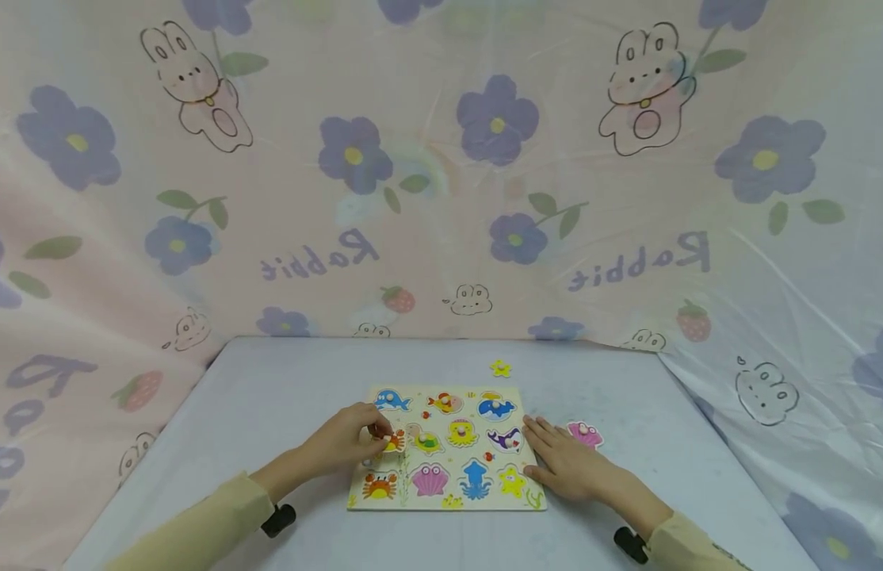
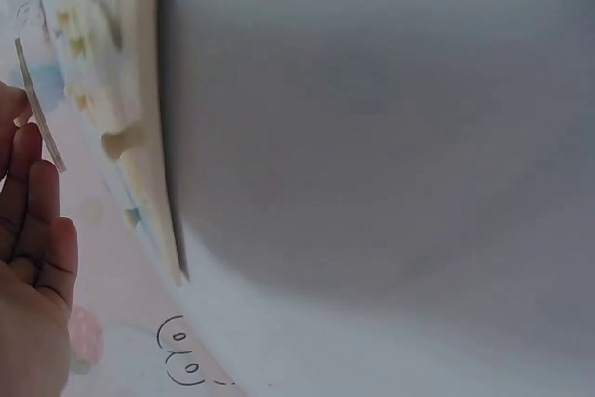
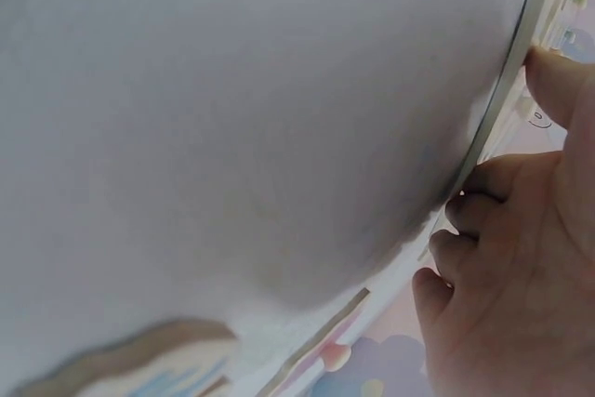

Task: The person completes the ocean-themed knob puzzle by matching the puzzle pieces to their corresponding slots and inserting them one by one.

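Two "Rabbit" prints (image 1: 320, 255) read mirrored; left hand (image 1: 345, 438) pinches crab piece (image 1: 395, 442), right hand (image 1: 571, 458) outstretched.

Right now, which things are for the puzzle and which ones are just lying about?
For the puzzle:
puzzle board, right hand touching its edge
crab piece, pinched by the left hand
loose, but probably for it: yellow star piece, pink shell piece, blue-marked piece

Just there:
rabbit-and-flower cloth
black wrist gadgets
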Demonstrator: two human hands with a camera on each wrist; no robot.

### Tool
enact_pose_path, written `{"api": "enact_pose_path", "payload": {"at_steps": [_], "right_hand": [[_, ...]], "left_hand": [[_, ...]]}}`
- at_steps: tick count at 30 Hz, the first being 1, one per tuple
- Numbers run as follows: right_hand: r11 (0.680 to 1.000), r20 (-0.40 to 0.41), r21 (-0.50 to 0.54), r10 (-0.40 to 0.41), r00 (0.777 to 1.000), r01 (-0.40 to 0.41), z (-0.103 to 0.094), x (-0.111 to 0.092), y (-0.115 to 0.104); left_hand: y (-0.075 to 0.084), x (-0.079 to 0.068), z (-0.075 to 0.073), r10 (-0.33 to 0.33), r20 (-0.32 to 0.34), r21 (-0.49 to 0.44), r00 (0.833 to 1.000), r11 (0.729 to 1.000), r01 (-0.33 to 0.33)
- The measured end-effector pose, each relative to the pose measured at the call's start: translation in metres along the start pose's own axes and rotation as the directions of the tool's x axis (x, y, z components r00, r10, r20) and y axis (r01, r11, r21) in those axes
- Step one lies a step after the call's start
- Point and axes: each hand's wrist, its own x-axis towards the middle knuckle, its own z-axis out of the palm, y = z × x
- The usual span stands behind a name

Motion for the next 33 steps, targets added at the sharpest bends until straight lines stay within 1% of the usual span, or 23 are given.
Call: {"api": "enact_pose_path", "payload": {"at_steps": [5, 8, 12, 20, 23, 28, 33], "right_hand": [[1.0, 0.002, -0.002, -0.001, 1.0, 0.001, 0.001, 0.001, 0.002], [1.0, 0.0, -0.006, -0.011, 1.0, 0.011, 0.002, 0.001, 0.004], [1.0, -0.004, -0.008, -0.021, 1.0, 0.021, 0.003, 0.002, 0.005], [1.0, -0.007, -0.003, -0.013, 1.0, 0.013, 0.002, 0.001, 0.003], [1.0, -0.007, -0.003, -0.009, 1.0, 0.009, 0.001, 0.001, 0.002], [1.0, -0.003, 0.002, -0.006, 1.0, 0.006, 0.002, 0.0, 0.002], [1.0, -0.004, 0.003, -0.003, 1.0, 0.003, 0.002, 0.001, 0.002]], "left_hand": [[0.001, -0.016, 0.004, -0.024, 0.047, -0.005, 0.999, 1.0, 0.024], [0.001, -0.024, 0.006, -0.022, 0.071, 0.009, 0.997, 1.0, 0.022], [0.003, -0.031, 0.006, -0.007, 0.092, 0.024, 0.996, 1.0, 0.004], [0.004, -0.036, 0.007, 0.032, 0.11, 0.017, 0.993, 0.999, -0.034], [0.006, -0.037, 0.007, 0.03, 0.115, 0.02, 0.993, 0.999, -0.032], [0.008, -0.037, 0.008, 0.043, 0.132, 0.007, 0.99, 0.999, -0.045], [0.01, -0.036, 0.008, 0.044, 0.148, 0.025, 0.988, 0.999, -0.048]]}}
